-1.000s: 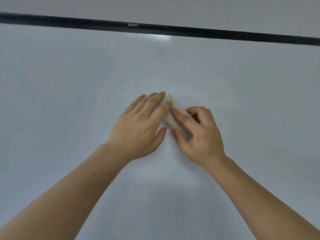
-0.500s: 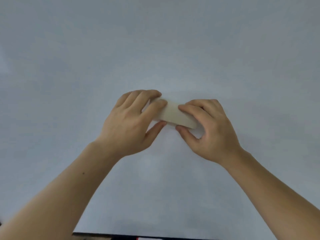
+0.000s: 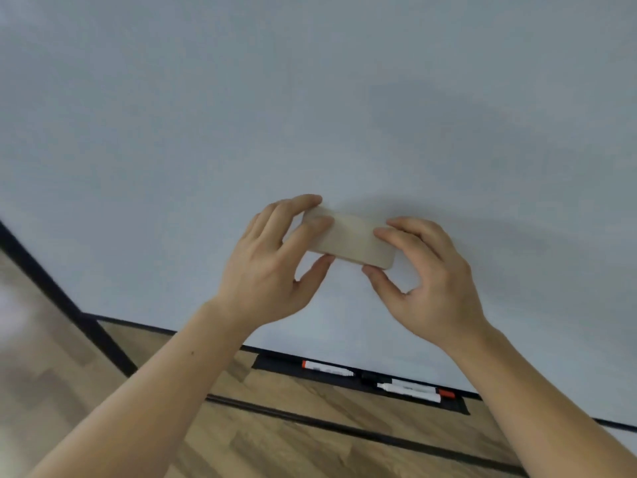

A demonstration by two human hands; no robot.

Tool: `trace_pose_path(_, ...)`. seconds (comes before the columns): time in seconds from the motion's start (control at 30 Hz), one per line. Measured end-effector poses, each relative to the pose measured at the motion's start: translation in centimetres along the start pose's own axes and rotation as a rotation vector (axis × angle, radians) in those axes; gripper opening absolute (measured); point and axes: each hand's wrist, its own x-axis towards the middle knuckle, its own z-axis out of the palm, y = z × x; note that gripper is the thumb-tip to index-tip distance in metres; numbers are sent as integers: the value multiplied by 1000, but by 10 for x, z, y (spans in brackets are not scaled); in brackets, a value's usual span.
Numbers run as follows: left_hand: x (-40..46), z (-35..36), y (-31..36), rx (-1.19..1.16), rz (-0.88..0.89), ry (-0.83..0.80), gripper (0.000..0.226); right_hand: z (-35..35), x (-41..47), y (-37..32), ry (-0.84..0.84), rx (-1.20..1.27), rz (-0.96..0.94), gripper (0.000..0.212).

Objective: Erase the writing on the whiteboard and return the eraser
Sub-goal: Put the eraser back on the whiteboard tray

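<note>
A pale beige rectangular eraser lies flat against the whiteboard, a little above the board's lower edge. My left hand grips its left end with fingers on top and thumb below. My right hand pinches its right end the same way. No writing shows on the visible board surface.
A black marker tray runs along the board's bottom edge below my hands, holding two white markers with red ends. The board's black stand leg slants down at the left. Wooden floor lies beneath.
Both hands have slid the eraser down the board from near the top frame toward the bottom edge. The eraser has turned from tilted to nearly level. The tray and floor came into view.
</note>
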Motion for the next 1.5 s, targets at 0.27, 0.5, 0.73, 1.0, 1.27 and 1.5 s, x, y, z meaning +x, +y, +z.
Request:
trace_pose_path(0.27,-79,14,-3,-79,-250,-82,36,55,-54,-17,-121,144,117,38)
trace_pose_path(0.5,-175,47,-1,-90,-609,-193,37,125,-118,-25,-314,268,266,35)
trace_pose_path(0.73,-242,86,-6,-75,-876,-366,34,185,-176,-18,-478,295,341,37)
trace_pose_path(1.0,-274,121,-12,-115,-1064,-451,29,225,-215,-13,-607,212,424,32)
trace_pose_path(1.27,-273,132,-10,-109,-1113,-465,31,227,-215,-15,-555,57,396,34)
trace_pose_path(1.5,-262,102,-8,-66,-1108,-468,38,219,-189,-34,-499,85,356,38)
